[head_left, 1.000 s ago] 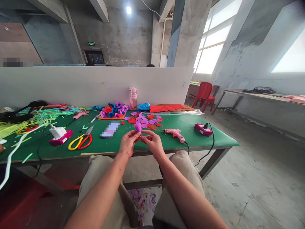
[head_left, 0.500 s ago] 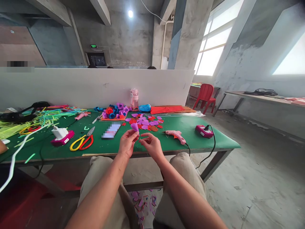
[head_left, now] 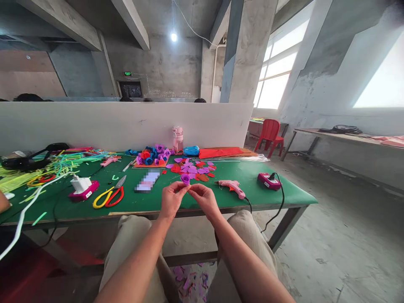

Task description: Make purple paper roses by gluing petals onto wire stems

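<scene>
A small purple paper flower (head_left: 185,179), rolled into a cup shape, stands upright between my hands above the table's front edge. My left hand (head_left: 173,198) pinches its base from the left. From the right, the fingertips of my right hand (head_left: 204,197) are closed on the same base. Just beyond lie loose purple and red paper petals (head_left: 191,169). A pink glue gun (head_left: 232,187) rests on the green table (head_left: 268,168) to the right of my hands. Finished-looking blue, purple and red paper flowers (head_left: 153,155) are heaped at the back.
Scissors (head_left: 110,195) and a blurred phone (head_left: 147,181) lie left of my hands. Purple power sockets (head_left: 83,189) (head_left: 269,181) with cords sit on both sides. A pink bottle (head_left: 178,139) stands by the white partition (head_left: 120,124). Coloured strips (head_left: 72,158) cover the left end, near another person's arm (head_left: 3,203).
My right hand has come in to touch the flower's base, where it was slightly apart before. The purple piece now shows its open, rolled top. The view has tilted up a little.
</scene>
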`<state>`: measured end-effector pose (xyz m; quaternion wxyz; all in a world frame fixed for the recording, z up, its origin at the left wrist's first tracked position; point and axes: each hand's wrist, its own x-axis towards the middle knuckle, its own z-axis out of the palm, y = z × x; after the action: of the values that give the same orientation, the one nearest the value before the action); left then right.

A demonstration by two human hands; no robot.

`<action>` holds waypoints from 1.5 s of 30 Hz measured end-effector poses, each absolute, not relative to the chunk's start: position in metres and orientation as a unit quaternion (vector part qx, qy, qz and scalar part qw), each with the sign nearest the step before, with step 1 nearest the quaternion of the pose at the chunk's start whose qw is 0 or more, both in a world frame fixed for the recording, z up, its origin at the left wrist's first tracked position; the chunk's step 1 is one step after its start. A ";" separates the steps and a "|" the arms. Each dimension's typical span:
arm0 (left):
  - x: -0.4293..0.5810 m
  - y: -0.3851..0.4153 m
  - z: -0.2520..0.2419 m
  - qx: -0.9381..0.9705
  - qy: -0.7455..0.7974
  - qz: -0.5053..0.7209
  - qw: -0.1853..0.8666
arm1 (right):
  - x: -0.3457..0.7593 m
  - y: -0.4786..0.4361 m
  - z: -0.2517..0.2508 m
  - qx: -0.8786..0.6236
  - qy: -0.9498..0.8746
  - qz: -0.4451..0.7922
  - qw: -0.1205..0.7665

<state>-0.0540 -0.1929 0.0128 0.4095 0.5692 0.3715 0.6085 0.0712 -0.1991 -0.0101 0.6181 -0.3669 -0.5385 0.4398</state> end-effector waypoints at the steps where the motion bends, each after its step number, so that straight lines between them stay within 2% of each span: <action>1: -0.055 -0.194 0.014 0.583 0.374 0.606 0.391 | 0.073 -0.199 -0.009 -0.372 -0.543 0.427 0.620; 5: -0.055 -0.201 0.018 0.603 0.373 0.600 0.371 | 0.080 -0.207 0.001 -0.366 -0.572 0.381 0.628; 14: -0.053 -0.202 0.020 0.635 0.337 0.569 0.400 | 0.086 -0.222 0.022 -0.319 -0.678 0.241 0.618; 21: -0.052 -0.199 0.015 0.622 0.339 0.559 0.431 | 0.090 -0.224 0.026 -0.335 -0.670 0.225 0.623; 30: -0.048 -0.203 0.018 0.644 0.348 0.555 0.395 | 0.091 -0.222 0.023 -0.347 -0.661 0.215 0.630; 36: -0.048 -0.202 0.018 0.598 0.354 0.566 0.445 | 0.093 -0.222 0.023 -0.339 -0.682 0.214 0.612; 39: -0.049 -0.199 0.017 0.535 0.356 0.584 0.496 | 0.115 -0.212 0.019 -0.383 -0.643 0.194 0.634; 42: -0.052 -0.195 0.017 0.461 0.335 0.598 0.564 | 0.160 -0.192 0.010 -0.499 -0.528 0.153 0.670; 45: -0.055 -0.190 0.017 0.400 0.319 0.603 0.612 | 0.209 -0.177 0.000 -0.626 -0.456 0.124 0.621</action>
<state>-0.0550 -0.1903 0.0169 0.6116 0.4004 0.3186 0.6034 0.2092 -0.1772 -0.0003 0.6211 -0.6255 -0.4556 0.1241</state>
